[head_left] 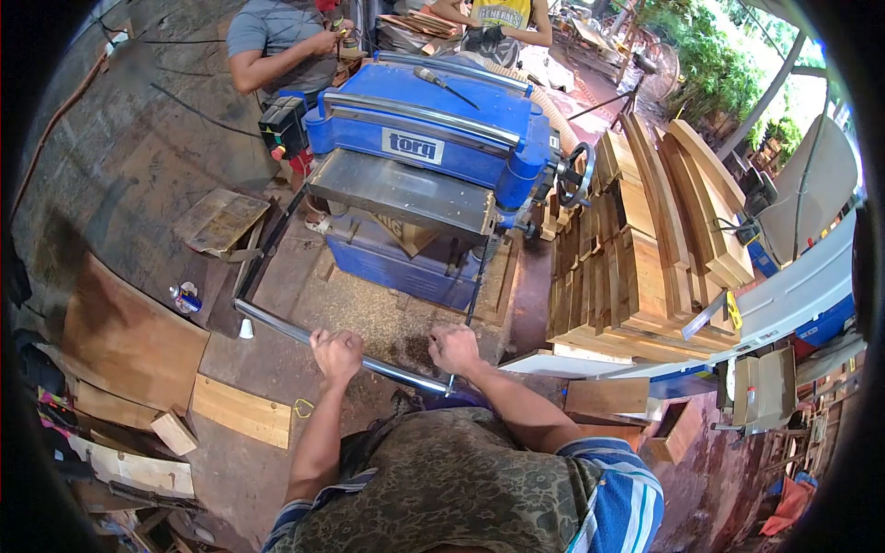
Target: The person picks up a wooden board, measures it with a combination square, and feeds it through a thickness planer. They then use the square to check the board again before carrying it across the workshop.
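Note:
My left hand (336,355) is curled closed, overlapping the shiny metal roller bar (277,323) that runs across in front of me. To its right, my right hand (454,348) is also closed, its fingers bent inward beside the thin dark side arm (477,290) of the roller frame. The insides of both hands are hidden, and I cannot tell whether they hold anything. Ahead stands a blue thickness planer (406,106) marked "torq", with its bare metal bed (406,189) facing me. A screwdriver-like tool (444,86) lies on top of it.
Thick planks are stacked (636,249) right of the planer, near its handwheel (575,173). A handsaw (714,315) rests by the stack. Wood shavings (387,323) cover the floor. Boards (241,410) lie at left. Two people stand behind the planer, one in a grey shirt (277,41).

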Demonstrator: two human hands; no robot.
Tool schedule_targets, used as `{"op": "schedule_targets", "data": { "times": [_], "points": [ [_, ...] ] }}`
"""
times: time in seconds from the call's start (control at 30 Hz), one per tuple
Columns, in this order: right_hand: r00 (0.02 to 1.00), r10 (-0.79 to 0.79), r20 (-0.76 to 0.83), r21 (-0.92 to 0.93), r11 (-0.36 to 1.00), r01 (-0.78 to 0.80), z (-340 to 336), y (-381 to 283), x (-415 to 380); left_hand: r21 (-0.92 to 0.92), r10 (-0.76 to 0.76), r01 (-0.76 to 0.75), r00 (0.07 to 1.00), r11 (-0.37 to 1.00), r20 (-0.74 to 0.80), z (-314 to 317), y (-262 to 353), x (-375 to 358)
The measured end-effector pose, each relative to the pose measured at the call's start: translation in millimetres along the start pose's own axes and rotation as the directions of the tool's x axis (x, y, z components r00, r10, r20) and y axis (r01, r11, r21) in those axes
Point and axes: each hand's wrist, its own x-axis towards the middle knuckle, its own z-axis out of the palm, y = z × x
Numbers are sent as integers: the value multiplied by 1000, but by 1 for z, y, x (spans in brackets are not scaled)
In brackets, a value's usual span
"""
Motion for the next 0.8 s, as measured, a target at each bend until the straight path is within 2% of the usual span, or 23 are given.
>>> {"op": "schedule_targets", "data": {
  "times": [0.17, 0.4, 0.47, 0.5, 0.57, 0.6, 0.63, 0.67, 0.7, 0.73, 0.77, 0.8],
  "points": [
    [998, 16, 60, -39, 999, -13, 3, 3, 0, -6, -12, 12, 1000, 1000, 19, -3, 2, 1],
    [998, 25, 62, -56, 998, -21, 2, 2, 2, -23, -13, 13, 1000, 1000, 7, 1, -2, 0],
    [999, 26, 41, -12, 1000, -25, -1, 1, 0, -49, 2, -1, 1000, 999, 20, 0, 0, -1],
    [998, 54, 26, -18, 998, -53, 2, 5, -2, -5, 15, -15, 1000, 1000, -9, 0, -1, -1],
    [989, 138, 61, 139, 980, -146, 11, 15, -2, 13, 77, -77, 997, 997, -14, 2, -2, -3],
    [991, 101, -83, 195, 977, -83, 1, 13, -2, 24, 66, -65, 998, 998, -26, 3, -4, -5],
    [983, 149, -111, 184, 975, -127, -23, 7, -1, 33, 55, -54, 998, 998, -39, 5, -4, -4],
    [953, 237, -190, 302, 937, -173, -53, -4, 1, 10, 96, -96, 995, 995, -19, 5, -3, -2],
    [913, 318, -256, 418, 888, -192, -84, -15, 6, 11, 51, -51, 999, 999, 5, 5, -3, -1],
    [859, 312, -405, 428, 895, -124, -121, -23, 7, 21, 0, 0, 1000, 1000, 28, 3, -1, 2],
    [787, 298, -540, 426, 904, -50, -158, -23, 3, 14, 19, -20, 999, 1000, 42, -1, 5, 8],
    [701, 172, -692, 259, 966, 19, -190, -10, -5, -178, -171, 179, 983, 968, 64, -6, 11, 18]
  ]
}}
